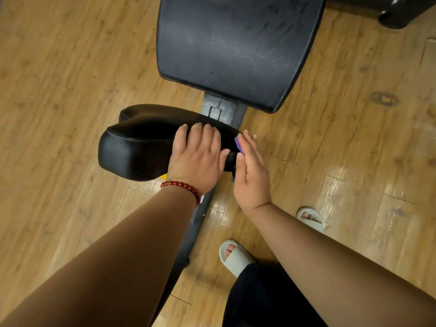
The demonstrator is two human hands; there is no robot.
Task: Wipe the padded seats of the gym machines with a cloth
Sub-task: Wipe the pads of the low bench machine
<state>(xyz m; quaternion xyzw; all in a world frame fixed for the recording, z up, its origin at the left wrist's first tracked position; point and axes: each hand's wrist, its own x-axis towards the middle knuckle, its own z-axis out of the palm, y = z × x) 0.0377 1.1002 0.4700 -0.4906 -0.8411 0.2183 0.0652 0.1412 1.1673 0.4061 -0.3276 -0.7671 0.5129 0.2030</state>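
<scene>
A small black padded seat (pixel 139 147) with white stitching sits low in the middle of the view. My left hand (pixel 197 156), with a red bead bracelet at the wrist, rests flat on the seat's right part, fingers straight. My right hand (pixel 250 171) is at the seat's right end with straight fingers, pressing a purple cloth (pixel 238 143) against it; only a small patch of the cloth shows. A larger black back pad (pixel 236 48) lies beyond, joined by a dark metal frame (pixel 221 109).
Wooden plank floor (pixel 70 67) lies all around. My feet in pale slippers (pixel 233 256) stand at the lower right beside the machine's frame bar. Another black machine part (pixel 401 13) sits at the top right corner.
</scene>
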